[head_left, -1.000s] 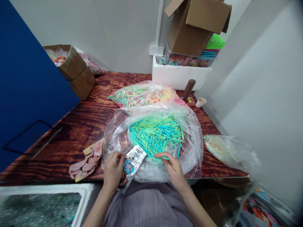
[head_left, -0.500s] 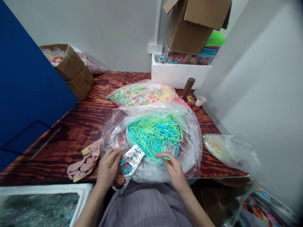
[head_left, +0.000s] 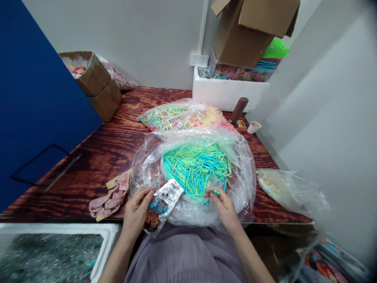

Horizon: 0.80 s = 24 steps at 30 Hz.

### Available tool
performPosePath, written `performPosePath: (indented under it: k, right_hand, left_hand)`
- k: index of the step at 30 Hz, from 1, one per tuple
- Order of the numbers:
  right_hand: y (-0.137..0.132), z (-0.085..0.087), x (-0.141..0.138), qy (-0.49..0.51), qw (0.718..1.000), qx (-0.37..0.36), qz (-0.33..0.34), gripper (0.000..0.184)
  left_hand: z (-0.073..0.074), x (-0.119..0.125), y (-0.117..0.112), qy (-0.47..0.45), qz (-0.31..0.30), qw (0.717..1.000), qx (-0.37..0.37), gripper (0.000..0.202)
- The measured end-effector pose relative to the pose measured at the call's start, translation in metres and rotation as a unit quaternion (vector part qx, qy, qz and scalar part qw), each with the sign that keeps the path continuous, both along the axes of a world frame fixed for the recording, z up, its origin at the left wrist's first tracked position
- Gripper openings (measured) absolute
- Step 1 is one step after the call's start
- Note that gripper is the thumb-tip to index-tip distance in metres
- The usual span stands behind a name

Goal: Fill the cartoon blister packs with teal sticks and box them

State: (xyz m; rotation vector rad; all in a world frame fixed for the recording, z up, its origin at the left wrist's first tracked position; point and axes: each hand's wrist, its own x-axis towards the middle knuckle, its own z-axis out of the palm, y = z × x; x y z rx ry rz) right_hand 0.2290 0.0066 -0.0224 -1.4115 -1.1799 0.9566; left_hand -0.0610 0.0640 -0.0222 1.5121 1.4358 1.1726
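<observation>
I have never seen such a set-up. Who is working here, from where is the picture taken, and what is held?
There is no machine: these are a person's bare hands, seen by a camera worn on the head, looking forward and down. The left hand has its grip on a printed pouch; the right hand holds a small bunch of sticks. On the brown table lies an open clear bag with a green-and-blue pile, a pink cloth item beside it.

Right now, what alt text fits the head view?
A person's left hand holds a shiny silver printed pouch, and the right hand pinches a small bundle of thin green and blue sticks over an open clear plastic bag of such sticks. Behind lies a clear plastic bag of multicoloured sticks, on a dark red-brown wood-grain table.
</observation>
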Motion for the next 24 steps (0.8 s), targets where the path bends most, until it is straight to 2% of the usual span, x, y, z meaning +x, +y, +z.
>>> performPosePath:
  k: [3, 4, 6, 8, 10, 12, 15, 17, 19, 20, 22, 24]
  right_hand:
    - [0.023, -0.002, 0.030, -0.033, 0.998, 0.011, -0.060, 0.019]
    - [0.031, -0.002, 0.038, -0.073, 0.996, 0.020, -0.053, 0.017]
    - [0.046, -0.001, 0.048, -0.194, 0.979, 0.053, 0.002, 0.015]
    - [0.055, -0.001, 0.050, -0.339, 0.934, 0.086, 0.068, 0.024]
    - [0.059, -0.002, 0.049, -0.472, 0.868, 0.103, 0.110, 0.031]
    - [0.061, -0.003, 0.046, -0.573, 0.803, 0.105, 0.129, 0.029]
    - [0.065, -0.007, 0.046, -0.658, 0.732, 0.109, 0.141, 0.023]
    - [0.068, -0.010, 0.046, -0.684, 0.707, 0.110, 0.142, 0.021]
    - [0.071, -0.011, 0.048, -0.685, 0.704, 0.112, 0.146, 0.020]
    - [0.071, -0.011, 0.049, -0.675, 0.713, 0.115, 0.150, 0.021]
    - [0.071, -0.011, 0.052, -0.633, 0.751, 0.122, 0.144, 0.024]
    - [0.070, -0.011, 0.053, -0.558, 0.812, 0.128, 0.119, 0.029]
  left_hand:
    - [-0.003, -0.008, 0.000, -0.014, 0.018, 0.999, -0.022, 0.030]
    - [-0.004, -0.010, 0.001, -0.019, 0.021, 0.999, -0.027, 0.029]
    - [-0.004, -0.011, 0.002, -0.026, 0.018, 0.999, -0.034, 0.028]
    - [-0.004, -0.009, 0.001, -0.029, 0.012, 0.999, -0.039, 0.028]
    - [-0.003, -0.006, 0.000, -0.029, 0.010, 0.999, -0.045, 0.029]
    - [-0.004, -0.002, -0.002, -0.030, 0.009, 0.998, -0.051, 0.029]
    - [-0.004, 0.002, -0.003, -0.039, 0.002, 0.998, -0.052, 0.028]
    - [-0.004, 0.003, -0.002, -0.042, -0.005, 0.998, -0.051, 0.028]
    - [-0.003, 0.003, -0.002, -0.039, -0.013, 0.998, -0.046, 0.028]
    - [-0.001, 0.004, -0.002, -0.037, -0.017, 0.998, -0.042, 0.027]
    - [0.002, 0.007, -0.004, -0.031, -0.027, 0.999, -0.031, 0.027]
    - [0.007, 0.011, -0.008, -0.022, -0.049, 0.998, -0.022, 0.026]
